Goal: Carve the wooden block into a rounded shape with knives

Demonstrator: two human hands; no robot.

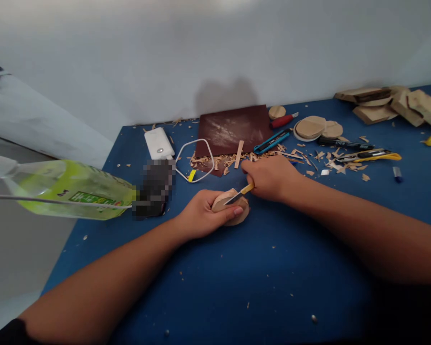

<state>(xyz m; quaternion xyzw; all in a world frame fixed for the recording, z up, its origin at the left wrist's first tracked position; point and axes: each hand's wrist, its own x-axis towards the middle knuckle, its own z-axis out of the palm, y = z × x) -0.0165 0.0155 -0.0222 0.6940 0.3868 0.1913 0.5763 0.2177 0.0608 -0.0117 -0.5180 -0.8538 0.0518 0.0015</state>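
Note:
My left hand (204,213) is closed around a pale, rounded piece of wood (237,219), with the thumb lying across its front. In my right hand (267,177) is a utility knife (247,188) with a yellow handle, gripped in a fist. Its blade rests on the upper face of the wood, its tip close to my left thumb. Wood shavings (222,160) lie scattered just beyond both hands, and a flat wooden strip (239,154) leans among them. Part of the wood's far side is hidden by my left fingers.
A brown sheet (233,129) lies against the wall. To its right are a red knife (283,120), a blue cutter (273,141), wooden discs (311,127) and stacked wood blocks (398,103). A power bank (158,143), a dark blurred phone-like object (154,187) and a green bottle (75,189) stand left.

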